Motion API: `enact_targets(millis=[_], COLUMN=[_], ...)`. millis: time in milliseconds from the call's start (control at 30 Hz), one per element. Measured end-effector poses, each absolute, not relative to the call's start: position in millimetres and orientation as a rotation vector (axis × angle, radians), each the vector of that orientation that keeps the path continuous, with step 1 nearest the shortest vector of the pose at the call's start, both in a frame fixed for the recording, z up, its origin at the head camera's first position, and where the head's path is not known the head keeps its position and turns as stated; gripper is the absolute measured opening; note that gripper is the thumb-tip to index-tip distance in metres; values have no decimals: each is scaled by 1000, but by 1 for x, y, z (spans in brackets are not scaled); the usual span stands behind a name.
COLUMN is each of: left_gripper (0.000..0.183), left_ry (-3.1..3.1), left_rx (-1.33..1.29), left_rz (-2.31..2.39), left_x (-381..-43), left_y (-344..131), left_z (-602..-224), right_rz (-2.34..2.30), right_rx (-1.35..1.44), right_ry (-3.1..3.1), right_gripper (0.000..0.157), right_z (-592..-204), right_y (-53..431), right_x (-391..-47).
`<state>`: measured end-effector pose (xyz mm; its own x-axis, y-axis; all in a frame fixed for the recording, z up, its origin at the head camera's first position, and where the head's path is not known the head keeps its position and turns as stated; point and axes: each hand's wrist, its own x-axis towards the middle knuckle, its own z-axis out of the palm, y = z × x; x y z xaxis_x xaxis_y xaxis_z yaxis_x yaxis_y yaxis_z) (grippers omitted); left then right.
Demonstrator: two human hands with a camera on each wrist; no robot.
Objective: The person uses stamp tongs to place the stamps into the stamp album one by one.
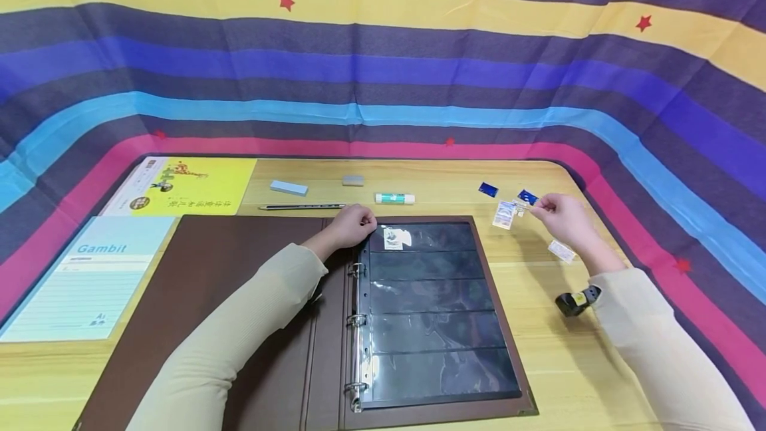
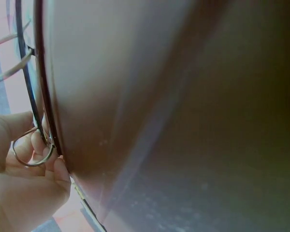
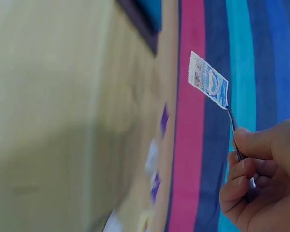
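Note:
My right hand (image 1: 562,218) holds tweezers (image 3: 235,133) between thumb and curled fingers. In the right wrist view, a blue-and-white postage stamp (image 3: 209,81) with perforated edges hangs at their tip, raised above the table. My left hand (image 1: 353,225) pinches the top left corner of a black stamp album page (image 1: 439,324), beside the upper binder ring (image 2: 33,163). The page has clear strip pockets and lies in an open brown ring binder (image 1: 251,371). A pale stamp (image 1: 393,239) sits in its top row.
Blue stamps (image 1: 488,189) and a pale stamp (image 1: 561,251) lie right of the binder. Behind it are a glue stick (image 1: 394,198), a pencil (image 1: 299,207), a blue-grey block (image 1: 289,187) and a grey block (image 1: 353,180). A yellow book (image 1: 221,185) and a Gambit notebook (image 1: 84,291) lie left.

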<state>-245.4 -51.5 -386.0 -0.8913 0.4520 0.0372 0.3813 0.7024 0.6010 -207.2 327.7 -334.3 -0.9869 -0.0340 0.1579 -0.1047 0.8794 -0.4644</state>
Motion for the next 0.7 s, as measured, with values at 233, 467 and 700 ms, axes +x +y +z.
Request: enact_targets(millis=[233,467,700], left_gripper=[18,18,20], left_ry=[2802,2796,2803], left_rx=[711,702,703], left_rz=[953,964,955], left_x=[-246,-246,-246], left_y=[-52,-52,-51], left_z=[-386,-387,-387], right_rz=[804,853,885], right_rx=[231,319,381], right_ry=[-2899,-2909,-2921], right_gripper=[14,11,9], right_z=[-331,-340,-351], right_y=[275,229,200], right_x=[-232,-249,-258])
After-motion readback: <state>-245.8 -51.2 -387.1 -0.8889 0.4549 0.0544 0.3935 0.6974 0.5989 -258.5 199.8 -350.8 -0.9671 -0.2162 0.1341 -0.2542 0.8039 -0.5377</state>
